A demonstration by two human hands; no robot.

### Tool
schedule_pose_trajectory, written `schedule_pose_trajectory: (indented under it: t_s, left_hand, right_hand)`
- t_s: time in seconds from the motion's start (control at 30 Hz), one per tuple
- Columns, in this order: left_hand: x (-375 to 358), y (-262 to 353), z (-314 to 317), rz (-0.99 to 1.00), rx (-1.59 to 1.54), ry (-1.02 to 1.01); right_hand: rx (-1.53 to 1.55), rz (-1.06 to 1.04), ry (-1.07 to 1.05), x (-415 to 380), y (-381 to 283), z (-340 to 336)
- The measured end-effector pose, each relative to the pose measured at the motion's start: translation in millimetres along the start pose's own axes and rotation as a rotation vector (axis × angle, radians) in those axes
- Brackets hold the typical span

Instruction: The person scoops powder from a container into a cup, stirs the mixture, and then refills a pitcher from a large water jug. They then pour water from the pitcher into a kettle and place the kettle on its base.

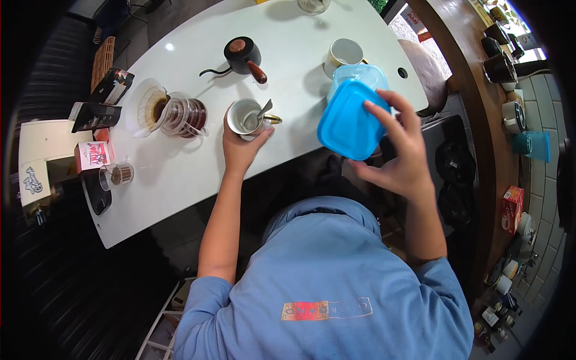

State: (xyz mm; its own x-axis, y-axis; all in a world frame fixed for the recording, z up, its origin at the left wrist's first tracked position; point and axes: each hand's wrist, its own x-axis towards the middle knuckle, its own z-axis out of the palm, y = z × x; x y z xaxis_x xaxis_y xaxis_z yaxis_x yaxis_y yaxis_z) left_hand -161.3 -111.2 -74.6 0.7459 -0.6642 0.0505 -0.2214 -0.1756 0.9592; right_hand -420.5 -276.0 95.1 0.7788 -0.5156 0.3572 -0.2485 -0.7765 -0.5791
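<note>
Head: blue lid (350, 120), "AMI" lettering (412, 18)

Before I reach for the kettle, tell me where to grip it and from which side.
Take the kettle by its wooden handle, coming from the near right. The handle juts toward you there, while the thin spout points left. Your right hand would probably suit best, once free of the blue lid.
</note>
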Motion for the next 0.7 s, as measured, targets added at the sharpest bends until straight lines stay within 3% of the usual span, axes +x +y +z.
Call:
schedule_pose_trajectory:
  t_s: [0.1, 0.17, 0.2, 0.23, 0.33, 0.37, 0.43, 0.53, 0.7]
  left_hand:
    - [-8.6, 13.5, -1.5, -0.011, -0.029, -0.013]
    - [-16.4, 14.0, -5.8, 0.306, 0.313, 0.23]
    - [-19.5, 19.5, -7.9, 0.403, 0.279, 0.323]
    - [-17.5, 25.1, -10.3, 0.413, 0.279, 0.327]
    - [-9.0, 63.1, -1.5, 0.751, 0.177, 0.308]
    - [-6.4, 79.0, 8.6, 0.754, 0.178, 0.312]
    - [0.6, 105.1, 28.8, 0.755, 0.014, 0.058]
    - [17.1, 140.8, 65.2, 0.649, 0.103, -0.1]
    - [27.9, 148.2, 98.6, 0.697, 0.272, -0.213]
  right_hand:
    - [0.098, -0.051, 0.03, 16.4, 12.8, -19.1]
    - [0.135, -0.082, 0.001, 26.1, 37.5, -23.0]
    - [0.13, -0.082, -0.026, 30.7, 52.2, -23.1]
    - [0.129, -0.089, -0.019, 35.9, 65.7, -23.9]
    - [0.226, -0.135, -0.216, 48.6, 90.9, -25.1]
    - [0.226, -0.14, -0.216, 51.2, 94.8, -25.7]
    - [0.172, -0.125, -0.417, 55.8, 101.5, -28.6]
    - [0.247, -0.136, -0.435, 59.2, 104.5, -25.5]
    - [0.233, -0.206, -0.418, 60.7, 113.4, -18.6]
